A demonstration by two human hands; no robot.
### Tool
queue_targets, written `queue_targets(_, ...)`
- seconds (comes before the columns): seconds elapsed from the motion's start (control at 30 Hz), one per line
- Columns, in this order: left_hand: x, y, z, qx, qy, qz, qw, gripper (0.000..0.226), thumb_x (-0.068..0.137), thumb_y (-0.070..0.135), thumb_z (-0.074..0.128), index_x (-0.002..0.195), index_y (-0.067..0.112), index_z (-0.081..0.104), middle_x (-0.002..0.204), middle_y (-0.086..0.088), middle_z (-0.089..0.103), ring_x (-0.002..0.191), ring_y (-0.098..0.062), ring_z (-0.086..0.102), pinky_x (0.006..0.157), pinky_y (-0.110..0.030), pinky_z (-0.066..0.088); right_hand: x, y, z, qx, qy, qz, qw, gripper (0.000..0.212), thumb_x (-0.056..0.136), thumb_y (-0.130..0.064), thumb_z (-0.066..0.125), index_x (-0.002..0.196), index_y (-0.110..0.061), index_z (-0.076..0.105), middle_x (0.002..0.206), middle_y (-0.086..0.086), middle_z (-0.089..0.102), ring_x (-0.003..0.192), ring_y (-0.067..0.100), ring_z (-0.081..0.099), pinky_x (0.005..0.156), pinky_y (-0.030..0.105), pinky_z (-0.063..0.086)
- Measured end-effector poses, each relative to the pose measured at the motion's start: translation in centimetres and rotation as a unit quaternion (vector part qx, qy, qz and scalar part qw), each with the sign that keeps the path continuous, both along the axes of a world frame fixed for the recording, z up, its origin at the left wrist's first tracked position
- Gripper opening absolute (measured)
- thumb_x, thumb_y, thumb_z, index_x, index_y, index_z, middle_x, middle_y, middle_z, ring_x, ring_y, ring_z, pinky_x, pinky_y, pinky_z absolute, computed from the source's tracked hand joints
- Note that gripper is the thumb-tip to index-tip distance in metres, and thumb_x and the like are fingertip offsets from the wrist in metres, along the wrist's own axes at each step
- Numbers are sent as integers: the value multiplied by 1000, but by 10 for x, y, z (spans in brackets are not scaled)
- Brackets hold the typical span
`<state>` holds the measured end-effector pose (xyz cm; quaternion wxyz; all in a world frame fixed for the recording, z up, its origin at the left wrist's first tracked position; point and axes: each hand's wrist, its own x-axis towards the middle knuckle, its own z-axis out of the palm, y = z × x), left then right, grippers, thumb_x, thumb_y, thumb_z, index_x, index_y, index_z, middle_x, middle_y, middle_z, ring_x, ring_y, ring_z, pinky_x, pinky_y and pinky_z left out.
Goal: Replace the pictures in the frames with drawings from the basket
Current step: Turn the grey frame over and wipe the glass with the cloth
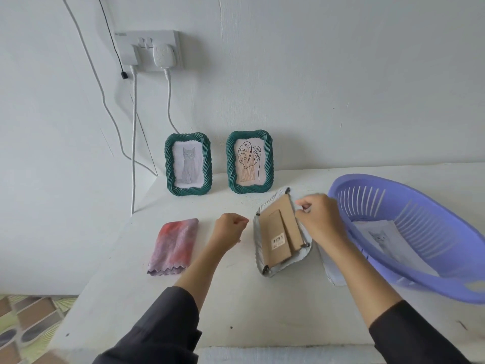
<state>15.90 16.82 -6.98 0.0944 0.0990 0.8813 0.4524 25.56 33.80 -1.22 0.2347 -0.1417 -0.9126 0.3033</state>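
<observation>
A white frame (258, 254) lies face down on the table, its brown cardboard back (282, 232) facing up. My right hand (319, 215) rests at the frame's upper right edge, fingers pinched at the cardboard back's rim. My left hand (228, 231) hovers just left of that frame, fingers curled shut with nothing in them. Two green frames stand against the wall: the left green frame (188, 164) holds a cat drawing, the right green frame (249, 162) a leaf line drawing. The purple basket (420, 282) at the right holds a cat drawing (380, 239).
A folded pink and purple cloth (173, 245) lies left of my left hand. A sheet of paper (332, 269) sticks out from under the basket. Cables hang from a wall socket (149, 49) down behind the table. The table's left edge drops to a tiled floor (29, 319).
</observation>
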Motion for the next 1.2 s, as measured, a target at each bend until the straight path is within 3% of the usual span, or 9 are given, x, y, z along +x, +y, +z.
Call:
queue_targets(0.1,10,9,19,122,-25,25,992,28,94,13,49,116,0,62,85,-5,58,62,-14,51,67,-33,53,-3,-15,23,57,0,20,998,12,75,6,55,72,9,66,71,27,64,72,43,57,58,35,51)
queue_targets(0.17,19,15,38,226,-65,36,971,31,96,19,48,120,2,56,82,-4,56,67,-15,53,66,-29,52,-2,-30,35,97,-14,51,994,19,77,3,52,61,-3,60,61,17,55,60,30,42,49,29,29)
queue_targets(0.33,31,16,70,344,-131,78,927,34,97,30,41,128,16,46,92,-6,58,70,-13,57,59,-26,48,-5,-61,42,-2,3,199,980,19,89,-14,57,93,-2,71,84,11,70,60,14,52,53,14,36)
queue_targets(0.5,21,-8,51,258,-69,130,955,61,85,7,50,142,24,35,119,-12,57,103,-30,60,94,-47,50,-20,-55,0,-200,-62,209,955,25,91,-8,52,110,-5,67,99,7,69,81,15,61,82,30,52)
queue_targets(0.73,29,-21,11,108,-13,102,989,49,87,12,49,135,21,47,104,-5,64,77,-16,58,62,-24,47,-12,-30,-71,-103,-156,74,980,46,97,-23,42,141,-11,36,149,4,37,137,18,34,109,26,27)
queue_targets(0.83,29,-21,-2,41,16,80,996,47,89,15,48,135,26,49,111,-11,64,98,-24,58,77,-24,42,-9,-32,-82,-44,-159,83,983,48,97,-23,39,143,-11,31,152,2,31,140,15,27,113,26,21)
queue_targets(0.97,29,-20,-15,-11,39,58,998,50,89,15,46,137,27,45,90,-8,56,113,-31,50,92,-30,41,-8,-34,-87,-5,-155,69,985,49,98,-22,35,145,-11,27,154,2,26,142,14,24,114,26,19)
queue_targets(1.07,27,-18,-23,-125,88,38,987,45,93,17,40,138,22,46,143,-18,43,132,-30,34,108,-32,29,-8,-34,-90,17,-165,64,984,49,99,-23,32,146,-10,25,155,3,24,143,14,22,115,25,16)
queue_targets(1.2,25,-17,-26,-126,109,37,985,45,93,16,40,137,18,47,148,-11,39,132,-26,34,109,-28,25,-9,-35,-91,28,-171,54,983,49,99,-23,29,146,-11,22,156,2,21,143,14,20,115,25,15)
